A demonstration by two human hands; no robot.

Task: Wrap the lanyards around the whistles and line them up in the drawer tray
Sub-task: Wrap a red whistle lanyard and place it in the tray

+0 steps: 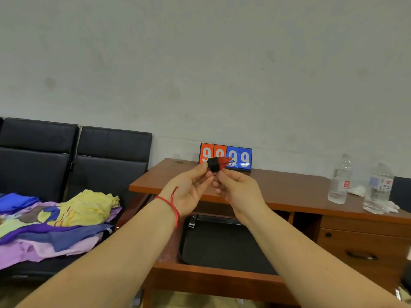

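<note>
Both hands were raised above the brown wooden desk (278, 194), and between them sat the small red plastic whistle (223, 162), its body already banded with dark coils of black cord lanyard (214, 164). The left hand (191, 190) pinched the wrapped end from below and to the left, thumb and fingers closed narrowly on it. The right hand (239, 191) came in from the lower right, its fingertips drawn together at the underside of the coil; it appeared to pinch the cord's end there, though the exact contact was too small to make out.

The whistle's long axis ran roughly left to right, the bare red tip pointing right and slightly up, away from the left hand's grip and above the right hand. A thin loose tail of cord seemed to stick out near that tip. By my reading the wrapping was nearly finished, and the next move would turn on tucking that tail, with the right hand nearer to it.

Below the desk top, in the pulled-out drawer, lay the flat black plastic tray (213, 245), matte and shallow with rounded corners. One small silvery metal whistle (191, 223) rested at its far left corner. The red whistle was well above the tray, not yet set down.
</note>
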